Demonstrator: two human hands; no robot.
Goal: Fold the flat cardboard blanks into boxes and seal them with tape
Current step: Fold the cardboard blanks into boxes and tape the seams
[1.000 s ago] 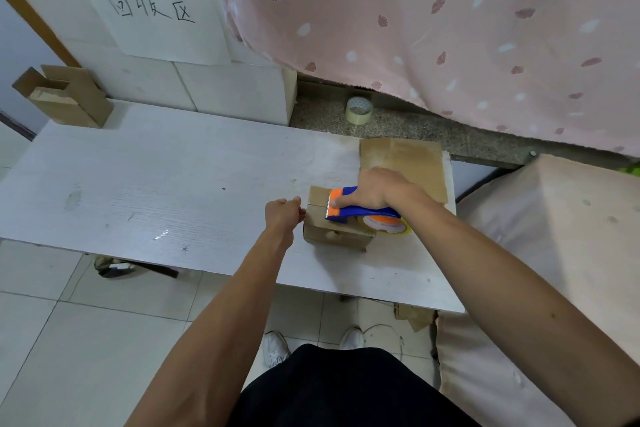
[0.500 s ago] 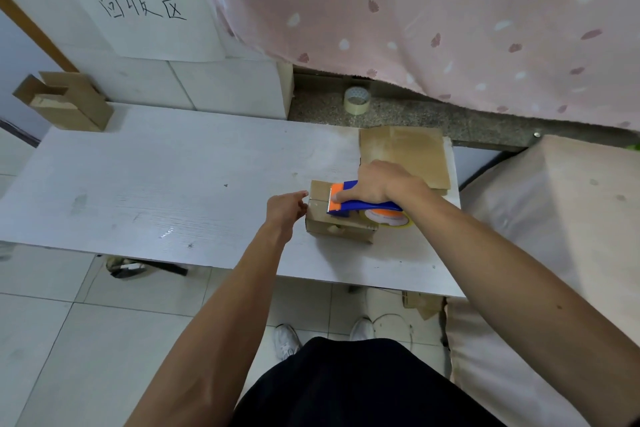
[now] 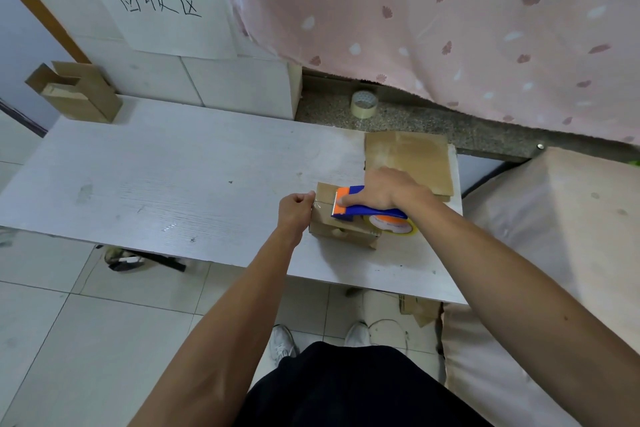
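Readable text, one item: handwritten black characters "回收区" on a white paper sheet (image 3: 173, 36) stuck to the white wall (image 3: 239, 87), upper left of the frame. The three characters run in one row across the top part of the sheet, with the row dropping slightly toward the right. It looks like marker pen, with large strokes.

Right of centre: the orange-and-white core label of the tape roll (image 3: 388, 224) mounted in the blue tape dispenser (image 3: 367, 211) carries faint print, too small and blurred to read.
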